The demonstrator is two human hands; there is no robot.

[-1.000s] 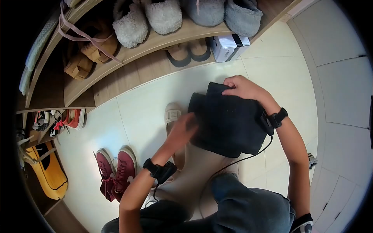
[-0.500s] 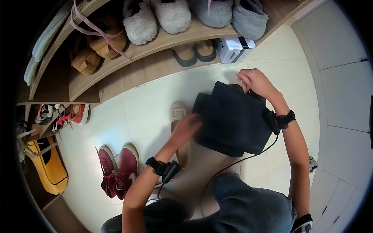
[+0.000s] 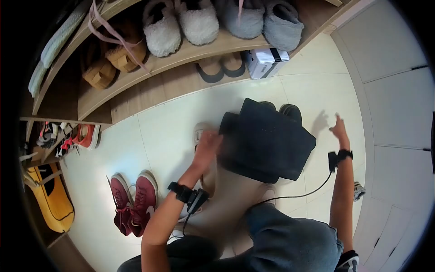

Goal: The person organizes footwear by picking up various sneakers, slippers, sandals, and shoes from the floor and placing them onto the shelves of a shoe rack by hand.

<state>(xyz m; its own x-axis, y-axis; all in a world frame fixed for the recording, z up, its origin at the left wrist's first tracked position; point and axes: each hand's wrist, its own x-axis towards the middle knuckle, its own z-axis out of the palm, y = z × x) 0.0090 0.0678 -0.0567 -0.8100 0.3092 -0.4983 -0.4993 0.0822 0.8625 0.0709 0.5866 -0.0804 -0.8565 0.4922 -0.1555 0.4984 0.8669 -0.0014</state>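
Observation:
A pair of black boots (image 3: 267, 143) stands on the floor in front of me, their wide dark shafts flopped over toward me. Two rounded black toes show at the far side. My left hand (image 3: 209, 146) is at the left edge of the shafts, its fingers blurred, so whether it grips them is unclear. Under that hand, partly covered, is a beige flat shoe (image 3: 198, 131). To the right of the boots, clear of them, my right hand (image 3: 339, 128) is held out with fingers apart and nothing in it.
Ahead, a wooden shoe rack (image 3: 149, 90) holds fluffy slippers (image 3: 199, 25), brown shoes (image 3: 124, 56), sandals (image 3: 222, 68) and a white box (image 3: 267, 62). Maroon sneakers (image 3: 140, 204) are on the floor at left, near a yellow shoe-shaped item (image 3: 52, 201). White cabinet doors (image 3: 401, 109) line the right.
My right hand has come away from the far side of the boots, moving right and down, uncovering the black toes. My left hand has shifted slightly left, still near the shafts.

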